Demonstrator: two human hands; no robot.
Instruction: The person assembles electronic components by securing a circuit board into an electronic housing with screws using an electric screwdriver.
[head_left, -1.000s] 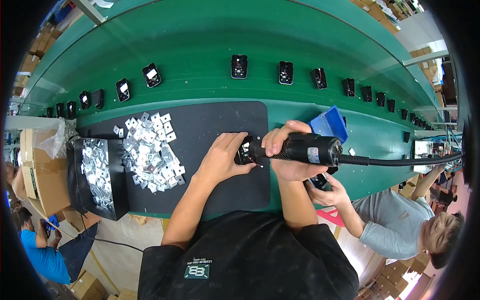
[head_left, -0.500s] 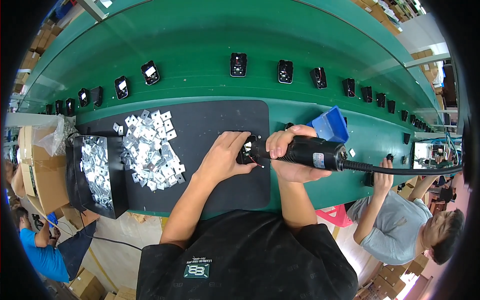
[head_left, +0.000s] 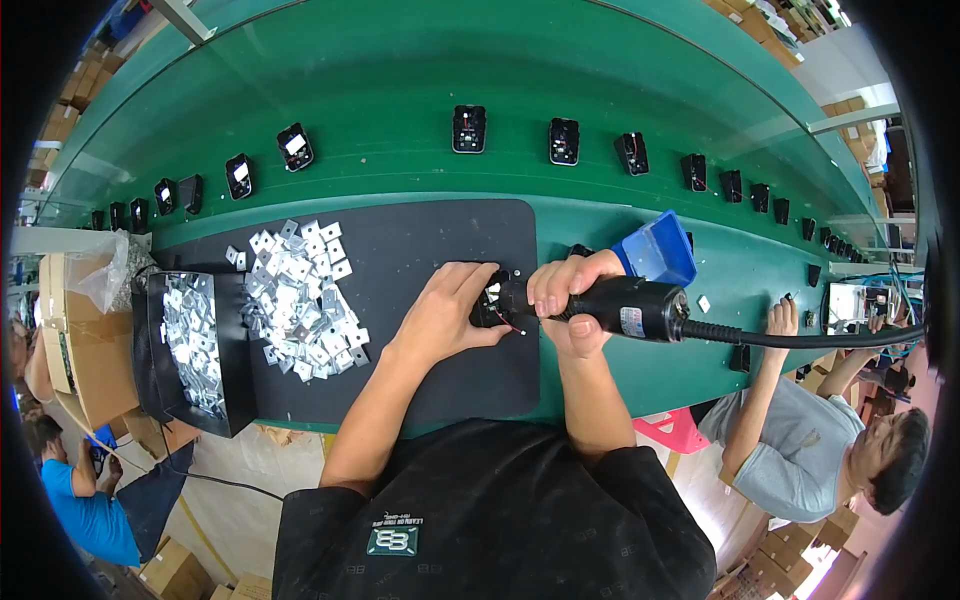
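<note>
Black cylindrical handheld power tool [head_left: 640, 308] lies across the front of the person, above the right edge of a black rectangular mat [head_left: 430, 375]. Its long axis runs nearly left to right, the cable end slightly nearer the person; its narrow working end points left, to a small black plastic housing [head_left: 491, 291]. From its right end a thick black cable [head_left: 790, 340] carries on rightward. The right hand [head_left: 568, 305] is closed around the tool's front part. The left hand [head_left: 440, 312] is partly curled, fingers and thumb gripping the housing from either side; it covers so much that the housing's long axis is hard to tell.

The mat rests on a green bench [head_left: 690, 375]. On its left lie a heaped pile of silvery square metal plates [head_left: 305, 310] and a black open box [head_left: 237, 360] of similar plates. A blue plastic bin [head_left: 655, 248] stands just beyond the right hand. Across the bench's far side runs a row of black housings [head_left: 469, 130]. 2 other people are nearby: 1 in grey [head_left: 800, 430] at right, 1 in blue [head_left: 100, 505] at left, near a brown cardboard box [head_left: 100, 365].
</note>
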